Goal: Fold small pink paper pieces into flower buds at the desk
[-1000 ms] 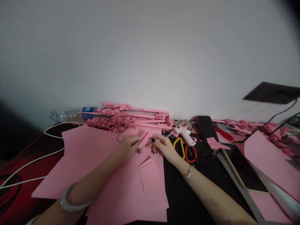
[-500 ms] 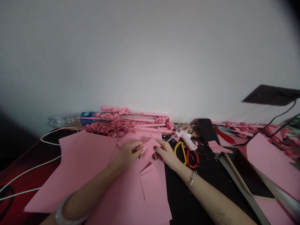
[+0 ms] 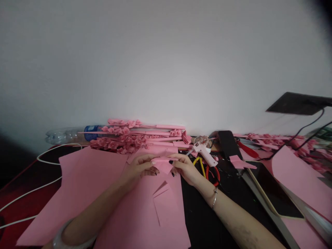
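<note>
A small folded piece of pink paper (image 3: 164, 164) is held between both hands above the pink sheets. My left hand (image 3: 141, 167) pinches its left side, and my right hand (image 3: 183, 166) grips its right side with the thumb on top. Below the hands, small cut pink pieces (image 3: 166, 204) lie on a large pink sheet (image 3: 135, 214). Just right of my right hand are scissors with yellow and red handles (image 3: 212, 174), partly covered by that hand.
Pink paper flowers on stems (image 3: 132, 140) lie along the wall beside a clear plastic bottle (image 3: 64, 135). A white glue gun (image 3: 206, 154), a black phone (image 3: 229, 145) and a larger phone-like device (image 3: 276, 190) lie to the right. White cable (image 3: 28, 193) runs at left.
The folded paper has been tilted so that it shows a narrower face. Both hands have turned slightly, and the right hand now covers more of the scissors.
</note>
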Demonstrator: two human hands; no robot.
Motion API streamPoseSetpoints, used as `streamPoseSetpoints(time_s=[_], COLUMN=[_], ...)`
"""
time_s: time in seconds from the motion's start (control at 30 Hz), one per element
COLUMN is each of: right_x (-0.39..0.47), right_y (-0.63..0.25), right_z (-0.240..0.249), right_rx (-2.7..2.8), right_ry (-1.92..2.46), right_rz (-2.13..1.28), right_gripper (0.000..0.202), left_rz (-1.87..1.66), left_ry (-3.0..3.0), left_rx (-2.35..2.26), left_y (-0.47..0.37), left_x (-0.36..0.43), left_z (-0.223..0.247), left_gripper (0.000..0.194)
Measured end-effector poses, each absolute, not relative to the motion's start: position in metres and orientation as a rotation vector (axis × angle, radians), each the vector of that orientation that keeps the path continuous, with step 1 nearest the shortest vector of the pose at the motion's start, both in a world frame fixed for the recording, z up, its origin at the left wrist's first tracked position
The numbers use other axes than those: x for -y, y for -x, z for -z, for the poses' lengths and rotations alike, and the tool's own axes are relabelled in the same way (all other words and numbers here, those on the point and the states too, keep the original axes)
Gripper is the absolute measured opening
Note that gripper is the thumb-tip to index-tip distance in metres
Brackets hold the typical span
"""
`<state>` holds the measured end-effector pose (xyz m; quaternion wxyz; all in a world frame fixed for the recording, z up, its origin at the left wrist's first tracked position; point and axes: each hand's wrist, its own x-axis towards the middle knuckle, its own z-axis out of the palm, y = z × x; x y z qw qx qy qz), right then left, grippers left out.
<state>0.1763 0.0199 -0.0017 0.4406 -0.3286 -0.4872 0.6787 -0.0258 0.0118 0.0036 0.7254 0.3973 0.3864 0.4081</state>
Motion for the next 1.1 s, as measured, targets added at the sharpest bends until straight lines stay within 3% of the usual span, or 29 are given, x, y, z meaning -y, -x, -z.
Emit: streamPoseSetpoints(time_s=[0.53, 1.1], right_x=[-0.018, -0.021], right_y=[-0.176, -0.173], right_z=[-0.004, 0.004], right_rx=[1.179, 1.017], right_ry=[0.723, 0.774], right_rz=[-1.764, -1.666], right_gripper=[0.032, 0.037], left_rz=[-0.794, -0.927], left_ry=[-0.79, -0.773], left_rx=[-0.684, -0.763], left_y=[0.022, 0.021], left_x=[-0.012, -0.009], left_z=[-0.008, -0.015], left_gripper=[0.016, 0.019])
